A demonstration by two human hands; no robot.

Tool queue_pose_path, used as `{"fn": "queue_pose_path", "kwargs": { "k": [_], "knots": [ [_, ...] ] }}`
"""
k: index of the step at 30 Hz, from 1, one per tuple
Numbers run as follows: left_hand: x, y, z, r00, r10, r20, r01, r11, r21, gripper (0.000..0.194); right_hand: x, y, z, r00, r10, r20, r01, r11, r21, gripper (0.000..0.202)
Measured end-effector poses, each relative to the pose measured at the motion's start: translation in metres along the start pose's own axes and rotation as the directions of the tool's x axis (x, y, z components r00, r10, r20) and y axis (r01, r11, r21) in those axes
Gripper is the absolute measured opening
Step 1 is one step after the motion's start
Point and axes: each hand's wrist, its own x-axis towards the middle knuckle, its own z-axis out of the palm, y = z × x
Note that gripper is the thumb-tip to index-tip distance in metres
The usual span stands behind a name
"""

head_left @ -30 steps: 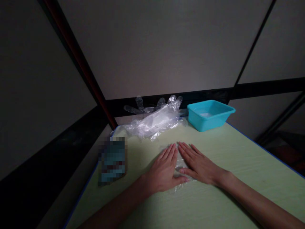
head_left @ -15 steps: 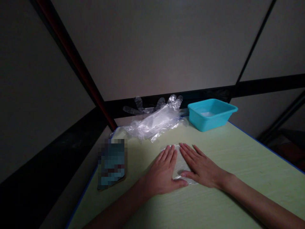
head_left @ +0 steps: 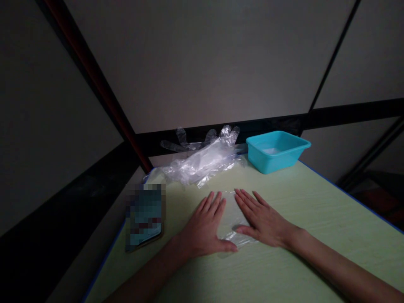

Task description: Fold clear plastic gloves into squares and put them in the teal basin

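Observation:
A thin piece of clear plastic (head_left: 232, 216), probably a folded disposable glove though its kind is hard to make out, lies flat on the table. My left hand (head_left: 205, 229) rests palm down over its left side, fingers stretched out and thumb pointing right. On the right side, my right hand (head_left: 260, 216) also lies flat, its fingers reaching the far edge of the plastic. Creases show in the sheet between the two thumbs. Parts of the plastic are hidden under both hands.
Several clear disposable plastic gloves (head_left: 203, 162) are heaped at the table's far edge, against the wall. Right of them stands a turquoise plastic basin (head_left: 273, 162) with something whitish inside. A blurred-out flat object (head_left: 145, 219) lies at the left edge of the pale green table (head_left: 315, 202).
My left hand has slid a little to the left, widening the gap between the hands and showing more of the plastic. My right hand stays nearly in place.

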Motion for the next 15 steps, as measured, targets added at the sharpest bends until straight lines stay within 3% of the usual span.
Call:
{"fn": "queue_pose_path", "kwargs": {
  "k": [15],
  "knots": [
    [-0.0016,-0.0006,0.0006,1.000,-0.018,0.006,0.017,1.000,0.019,0.106,-0.0004,0.0011,-0.0027,1.000,0.014,0.021,-0.014,1.000,0.007,0.082]
  ]
}}
